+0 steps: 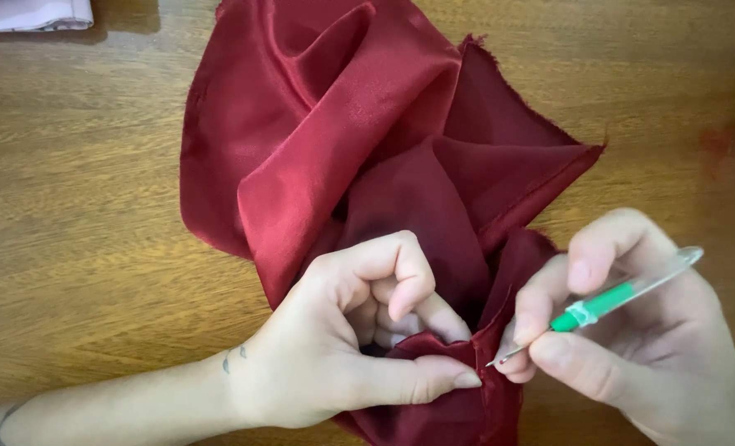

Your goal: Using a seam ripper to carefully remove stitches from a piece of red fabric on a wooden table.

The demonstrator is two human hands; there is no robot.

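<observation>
A piece of dark red satin fabric (334, 140) lies bunched in folds on a wooden table (78, 206), its raw edges frayed. My left hand (342, 347) pinches a fold of the fabric near the bottom of the view, thumb pressed along the seam. My right hand (623, 330) holds a seam ripper (607, 301) with a green shaft and a clear handle. Its metal tip touches the fabric edge right beside my left thumb.
A pale folded cloth or paper (33, 14) sits at the table's far left corner. Bare wood surrounds the fabric on the left and right.
</observation>
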